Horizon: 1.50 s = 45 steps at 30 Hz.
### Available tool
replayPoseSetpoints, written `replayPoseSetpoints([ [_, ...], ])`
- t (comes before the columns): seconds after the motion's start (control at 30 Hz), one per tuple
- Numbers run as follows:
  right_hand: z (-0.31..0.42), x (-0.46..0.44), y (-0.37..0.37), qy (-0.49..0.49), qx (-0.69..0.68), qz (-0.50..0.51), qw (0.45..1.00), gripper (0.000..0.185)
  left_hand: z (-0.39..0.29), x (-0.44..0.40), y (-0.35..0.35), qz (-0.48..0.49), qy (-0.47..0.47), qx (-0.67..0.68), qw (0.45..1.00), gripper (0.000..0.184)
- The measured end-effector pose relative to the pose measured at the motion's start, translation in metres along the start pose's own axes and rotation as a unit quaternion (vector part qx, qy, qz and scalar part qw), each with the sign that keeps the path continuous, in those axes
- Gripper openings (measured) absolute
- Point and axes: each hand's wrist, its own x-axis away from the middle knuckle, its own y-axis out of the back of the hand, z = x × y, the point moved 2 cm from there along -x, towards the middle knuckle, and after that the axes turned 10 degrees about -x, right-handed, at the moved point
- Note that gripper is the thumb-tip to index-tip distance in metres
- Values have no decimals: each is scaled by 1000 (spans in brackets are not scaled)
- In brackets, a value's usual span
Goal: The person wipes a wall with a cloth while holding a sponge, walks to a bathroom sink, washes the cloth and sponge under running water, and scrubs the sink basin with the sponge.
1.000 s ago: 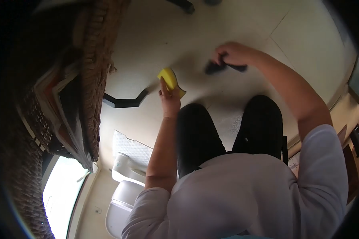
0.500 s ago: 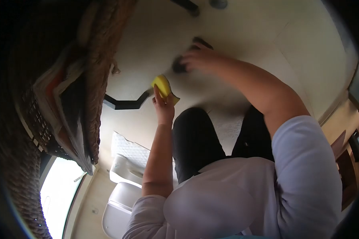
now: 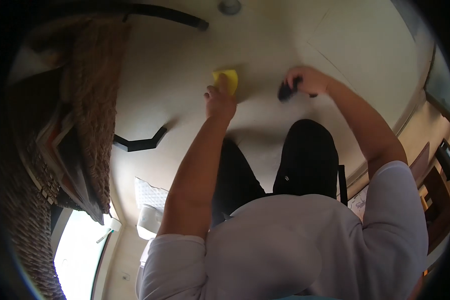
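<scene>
My left hand is closed on a yellow sponge, which lies flat against a broad pale surface with the fingers pressing on it. To the right, my right hand is wrapped round a small black object whose kind I cannot make out; blur and the fingers hide part of it. That black object is close to the pale surface, but I cannot tell whether they touch. Below the hands are my dark-trousered knees.
A black angled bar is on the pale surface at left, and a long dark curved bar runs above. A round grey fitting is at the top. Brown woven wickerwork fills the left side. Wooden furniture stands at right.
My left hand has moved up and right with the sponge, now flat against the pale surface. My right hand has shifted right and slightly down with the black object. The camera view has shifted too.
</scene>
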Motion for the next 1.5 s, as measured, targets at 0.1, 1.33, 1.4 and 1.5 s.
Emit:
replayPoseSetpoints([
  [0.1, 17, 11, 54, -72, -302, -144, 940, 32, -2, 1, 16, 55, -7, -65, 996, 74],
  [1.33, -24, -18, -130, 252, 457, 230, 822, 10, 1, 2, 17, 86, 95, 52, 990, 77],
  [1.4, -24, -10, -107, 221, 486, 207, 820, 9, 3, 2, 12, 83, 88, 60, 991, 77],
  [1.5, -29, 22, -54, 180, 462, 134, 858, 10, -1, 6, 24, 73, 106, 92, 987, 75],
])
